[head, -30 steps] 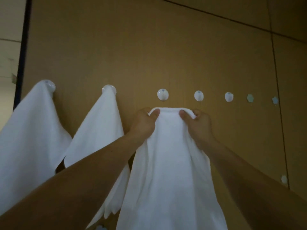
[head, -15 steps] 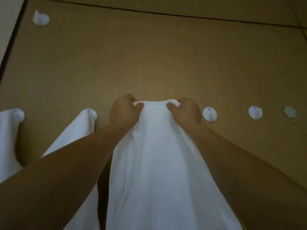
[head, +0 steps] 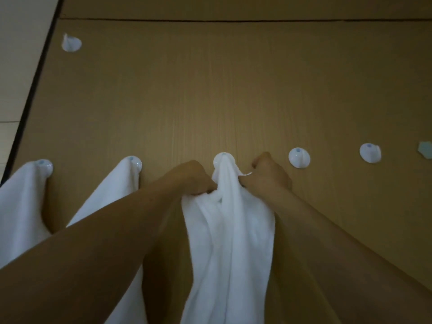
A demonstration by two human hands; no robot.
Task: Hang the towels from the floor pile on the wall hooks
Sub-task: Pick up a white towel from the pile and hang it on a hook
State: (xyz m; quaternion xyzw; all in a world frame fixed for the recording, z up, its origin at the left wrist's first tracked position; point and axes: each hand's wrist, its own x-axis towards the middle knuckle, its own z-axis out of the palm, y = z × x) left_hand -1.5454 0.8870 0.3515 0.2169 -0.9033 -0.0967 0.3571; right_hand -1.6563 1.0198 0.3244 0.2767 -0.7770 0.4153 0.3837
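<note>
White towel (head: 230, 230) now hangs on hook (head: 220, 158).

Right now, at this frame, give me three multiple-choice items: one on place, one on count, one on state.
1. Which hook in the row carries the gripped towel, held by the left hand and right hand? A first from left; B third from left; C fifth from left.
2. How many white towels are in view? A one; B two; C three.
3. The fourth hook, beside the right hand, is: A bare; B draped; C gripped.
B: its top sits over the third hook.
C: the leftmost towel and second towel hang beside it.
A: its white disc shows whole.
</note>
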